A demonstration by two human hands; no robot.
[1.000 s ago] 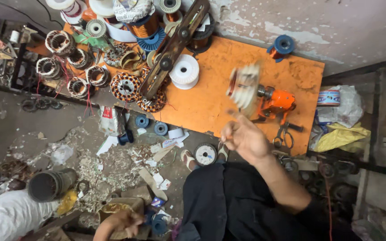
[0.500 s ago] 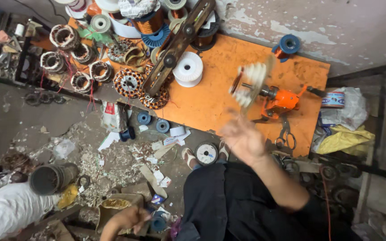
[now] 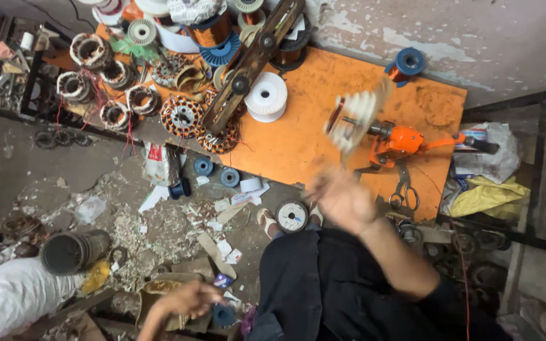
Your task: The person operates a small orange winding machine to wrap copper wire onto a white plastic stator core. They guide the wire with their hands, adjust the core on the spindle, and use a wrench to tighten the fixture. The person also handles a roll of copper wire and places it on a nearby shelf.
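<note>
The orange table (image 3: 298,136) fills the upper half of the view, crowded at eleven o'clock with wound motor cores (image 3: 181,117) and copper wire spools (image 3: 210,28), and a white empty reel (image 3: 266,96) sits near its middle. At two o'clock an orange hand-crank winder (image 3: 399,140) is fixed near the table's edge, and the white former (image 3: 352,117) on its shaft is smeared by motion, so it appears to be spinning. The right hand (image 3: 342,199) hovers just below the winder, near the table edge; it is too blurred to tell whether it is curled or slack, and nothing can be made out in it. The left hand (image 3: 188,300) is low at seven o'clock, fingers bent loosely over a blue spool (image 3: 224,314) amid floor scrap; whether it grips anything cannot be told. The likely trouble is thin wire: a red strand (image 3: 440,189) trails off the table's right side, and with the former turning fast it could snag on the scissors (image 3: 403,189) lying just below the winder, snap, or lay unevenly. Fingers this near the whirling former could also be nicked.
</note>
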